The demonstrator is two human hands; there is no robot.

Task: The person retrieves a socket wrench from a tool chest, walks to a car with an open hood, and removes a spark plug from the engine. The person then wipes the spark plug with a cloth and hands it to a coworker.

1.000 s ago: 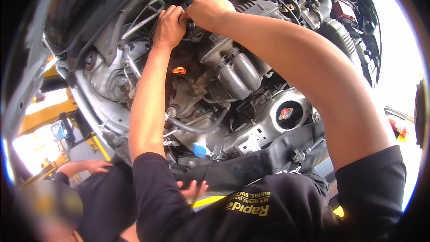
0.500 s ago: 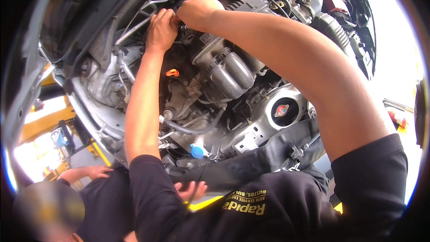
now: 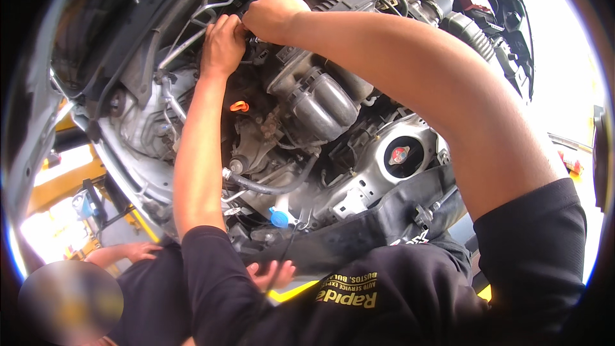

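Both my arms reach over a car engine (image 3: 323, 106) to its far left side. My left hand (image 3: 223, 45) has its fingers bent and closed beside the metal pipes (image 3: 182, 49). Touching it on the right, my right hand (image 3: 274, 16) is curled into a fist shape, back of the hand up. Whatever the fingers grip is hidden behind them. Nearer to me, an orange dipstick ring (image 3: 239, 107) shows to the right of my left forearm. The ribbed black engine housing (image 3: 323, 106) lies below my right forearm.
A radiator cap (image 3: 399, 155) and a blue reservoir cap (image 3: 279, 218) sit toward the front. A black hose (image 3: 272, 188) curves between them and my left forearm. At lower left stands a co-worker (image 3: 150, 282), one hand (image 3: 141, 251) at the waist. A battery (image 3: 475, 0) is at far right.
The whole view has shifted slightly, with the engine and both hands a little farther left in the picture. My hands stay together at the same spot on the engine.
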